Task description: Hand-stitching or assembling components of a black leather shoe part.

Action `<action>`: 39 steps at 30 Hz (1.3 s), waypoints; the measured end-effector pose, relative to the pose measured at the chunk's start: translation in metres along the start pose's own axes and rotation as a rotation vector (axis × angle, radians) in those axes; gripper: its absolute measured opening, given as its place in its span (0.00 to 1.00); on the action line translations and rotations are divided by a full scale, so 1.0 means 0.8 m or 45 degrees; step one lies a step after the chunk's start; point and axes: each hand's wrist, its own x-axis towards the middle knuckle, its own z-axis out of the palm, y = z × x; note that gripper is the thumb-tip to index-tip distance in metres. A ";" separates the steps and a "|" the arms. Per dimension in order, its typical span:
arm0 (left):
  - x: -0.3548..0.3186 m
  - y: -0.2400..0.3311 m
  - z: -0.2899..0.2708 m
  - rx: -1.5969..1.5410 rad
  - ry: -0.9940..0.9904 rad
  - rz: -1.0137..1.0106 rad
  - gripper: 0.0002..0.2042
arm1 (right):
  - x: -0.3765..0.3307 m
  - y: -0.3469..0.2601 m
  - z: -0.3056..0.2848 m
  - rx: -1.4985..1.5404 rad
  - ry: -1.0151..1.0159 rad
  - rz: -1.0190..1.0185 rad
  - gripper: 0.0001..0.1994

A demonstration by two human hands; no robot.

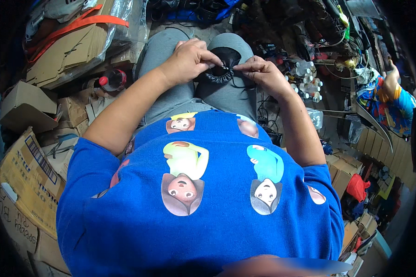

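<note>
A small black fabric piece (229,55) with a gathered, ruffled edge lies over my right knee, and it looks like a pouch. My left hand (189,57) is closed, pinching the black fabric from its left side with thumb and forefinger. From the right side, my right hand (263,76) pinches it too, fingertips close to those of the left. Between the two pinches shows a tiny pale bit (225,68), too small to name. A thin black cord (242,86) hangs below the right fingers.
Flattened cardboard (69,57) with an orange strap is stacked at the far left. Near it lies a red-capped bottle (111,80). Several small clear bottles (309,85) stand right of my knees. Another person's colourful clothing (388,104) shows at the far right. Cardboard boxes (27,106) line the left.
</note>
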 end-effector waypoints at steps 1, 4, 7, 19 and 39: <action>0.003 -0.002 0.001 0.000 0.003 -0.002 0.11 | 0.001 0.001 -0.001 -0.002 -0.003 -0.001 0.16; 0.014 -0.008 0.004 -0.198 -0.123 -0.028 0.11 | 0.007 0.008 -0.002 -0.012 -0.039 -0.056 0.15; 0.020 -0.008 0.011 -0.358 -0.221 -0.120 0.11 | 0.007 0.011 0.000 -0.011 -0.038 0.000 0.15; 0.001 0.012 0.008 -0.222 -0.009 -0.252 0.10 | -0.007 -0.006 0.022 0.374 0.167 0.142 0.16; 0.009 0.017 -0.022 0.010 -0.192 -0.200 0.07 | 0.007 0.002 -0.013 0.400 0.059 0.149 0.08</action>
